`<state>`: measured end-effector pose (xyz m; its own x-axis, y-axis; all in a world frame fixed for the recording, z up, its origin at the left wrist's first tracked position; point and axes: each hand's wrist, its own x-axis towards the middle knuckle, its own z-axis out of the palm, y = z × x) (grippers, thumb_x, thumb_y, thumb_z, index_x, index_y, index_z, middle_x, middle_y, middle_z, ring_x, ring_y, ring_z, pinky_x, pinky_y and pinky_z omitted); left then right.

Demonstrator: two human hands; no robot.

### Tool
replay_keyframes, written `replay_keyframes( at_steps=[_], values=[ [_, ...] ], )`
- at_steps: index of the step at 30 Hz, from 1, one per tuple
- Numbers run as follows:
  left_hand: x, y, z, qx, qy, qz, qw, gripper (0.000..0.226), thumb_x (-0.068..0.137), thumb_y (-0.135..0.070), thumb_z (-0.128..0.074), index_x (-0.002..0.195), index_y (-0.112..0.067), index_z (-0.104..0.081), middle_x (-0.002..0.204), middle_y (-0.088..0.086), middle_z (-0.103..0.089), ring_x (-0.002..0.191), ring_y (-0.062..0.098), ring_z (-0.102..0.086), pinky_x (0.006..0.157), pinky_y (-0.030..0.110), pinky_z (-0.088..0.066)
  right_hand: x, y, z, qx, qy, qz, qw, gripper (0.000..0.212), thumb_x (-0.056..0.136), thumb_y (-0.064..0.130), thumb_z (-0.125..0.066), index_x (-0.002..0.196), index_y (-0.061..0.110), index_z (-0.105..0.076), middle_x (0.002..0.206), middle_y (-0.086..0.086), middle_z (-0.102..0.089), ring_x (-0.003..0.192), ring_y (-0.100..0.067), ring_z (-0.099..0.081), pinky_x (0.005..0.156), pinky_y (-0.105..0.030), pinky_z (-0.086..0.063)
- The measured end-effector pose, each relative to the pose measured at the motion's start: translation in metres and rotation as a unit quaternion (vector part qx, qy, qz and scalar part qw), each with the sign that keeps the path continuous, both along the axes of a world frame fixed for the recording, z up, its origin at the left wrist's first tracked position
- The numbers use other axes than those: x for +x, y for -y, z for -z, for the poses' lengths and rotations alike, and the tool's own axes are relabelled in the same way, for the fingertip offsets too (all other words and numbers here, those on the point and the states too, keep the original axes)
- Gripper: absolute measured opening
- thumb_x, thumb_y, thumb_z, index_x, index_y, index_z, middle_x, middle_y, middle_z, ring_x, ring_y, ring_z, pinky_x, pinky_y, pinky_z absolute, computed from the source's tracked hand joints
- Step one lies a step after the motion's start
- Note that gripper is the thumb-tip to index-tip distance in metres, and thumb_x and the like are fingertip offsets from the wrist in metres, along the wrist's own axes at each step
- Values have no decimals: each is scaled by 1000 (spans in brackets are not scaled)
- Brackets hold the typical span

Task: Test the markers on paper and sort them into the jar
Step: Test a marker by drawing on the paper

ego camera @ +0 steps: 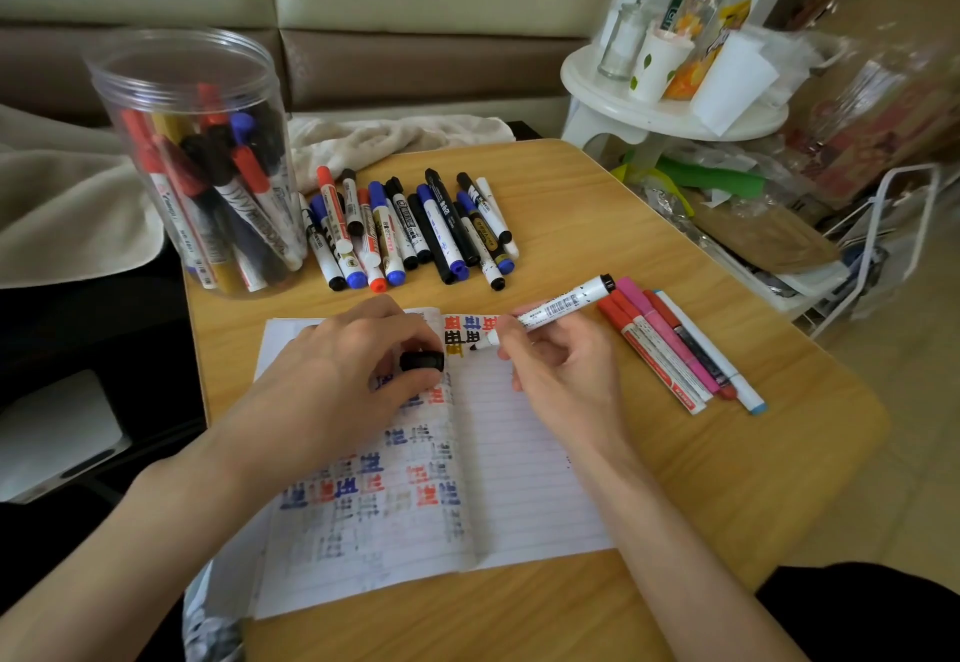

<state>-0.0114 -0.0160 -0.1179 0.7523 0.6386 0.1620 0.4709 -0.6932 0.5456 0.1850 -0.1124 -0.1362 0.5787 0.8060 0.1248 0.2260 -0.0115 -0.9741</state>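
surface (753, 453): the light wood top is being used for everything here, pretty cramped tbh
notebook (519, 479): being kept open and flat near the front edge; the left page is being taken up by red, blue and black test scribbles, while the right page is mostly bare lines with a few marks at its top
left hand (353, 365): being rested on the left page, fingers curled round a black cap (422, 361) that's being pinched at the fingertips
right hand (556, 365): being wrapped round a white-barrelled marker (556, 308), clamped in a writing grip; the uncapped black tip is being pressed to the top of the right page, just beside the cap
side bunch (670, 349): four capped markers (red, pink, dark, white with a blue end) are being kept together on the surface right of the notebook
pile (410, 230): a row of capped black, blue and red markers is being left lying beyond the notebook
jar (171, 84): clear plastic, lidless, upright at the far left corner, being filled with markers standing on end
stool (670, 115): white, far right off the surface, a paper cup (657, 63) and bottles being kept on it
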Motion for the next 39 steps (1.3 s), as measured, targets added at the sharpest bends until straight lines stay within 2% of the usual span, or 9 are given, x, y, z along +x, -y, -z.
replay_keyframes(
  at_steps=[6, 11, 15, 18, 25, 30, 39],
  values=[
    [0, -1, 0, -2, -2, 5, 1000, 23, 89, -51, -61, 112, -48, -63, 110, -23, -53, 94, 4, -57, 85, 35, -54, -1, 0, 3, -14, 48, -7, 999, 10, 95, 20, -76, 86, 17, -73, 73, 7, -74, 61, -3, -62, 59, -21, -48],
    [0, -1, -1, -4, -3, 8, 1000, 24, 89, -52, -60, 112, -48, -62, 112, -23, -53, 99, 4, -57, 89, 36, -54, 2, 0, 6, -23, 50, 10, 998, 6, 94, 23, -76, 93, 19, -72, 82, 0, -76, 69, -19, -67, 64, -38, -58],
    [0, 0, -2, -2, 0, 7, 1000, 24, 89, -52, -59, 112, -48, -62, 112, -23, -54, 97, 4, -57, 87, 35, -55, 2, 1, 3, -5, 10, 9, 1000, 6, 95, 17, -75, 95, 12, -72, 78, 0, -75, 63, -8, -64, 62, -25, -52],
    [1, 0, -2, 0, -1, 4, 1000, 22, 90, -49, -63, 113, -48, -62, 111, -23, -53, 94, 3, -57, 85, 33, -55, 2, 1, 2, 10, -14, 8, 1000, 6, 96, 16, -74, 95, 10, -73, 76, 3, -76, 61, -2, -64, 61, -20, -50],
    [3, 1, -2, 10, -9, -9, 1000, 22, 92, -47, -64, 115, -44, -63, 111, -20, -54, 92, 6, -56, 83, 34, -54, 3, -3, 9, -10, 43, -3, 999, 4, 95, 23, -77, 97, 19, -76, 82, 2, -77, 65, -8, -63, 64, -25, -50],
    [3, 2, -1, 12, -3, -8, 1000, 21, 92, -47, -63, 113, -45, -63, 107, -21, -53, 88, 3, -56, 81, 33, -54, 4, -4, 10, -19, 48, 1, 999, 5, 94, 26, -77, 91, 23, -75, 81, 4, -76, 64, -12, -62, 63, -25, -49],
    [3, 2, -2, 14, -6, -7, 1000, 23, 91, -48, -62, 114, -45, -63, 110, -21, -53, 87, 2, -54, 79, 29, -52, 2, -2, 5, -32, 58, 3, 998, 8, 94, 24, -76, 88, 19, -77, 74, 7, -75, 61, -7, -63, 60, -24, -51]
  ],
)
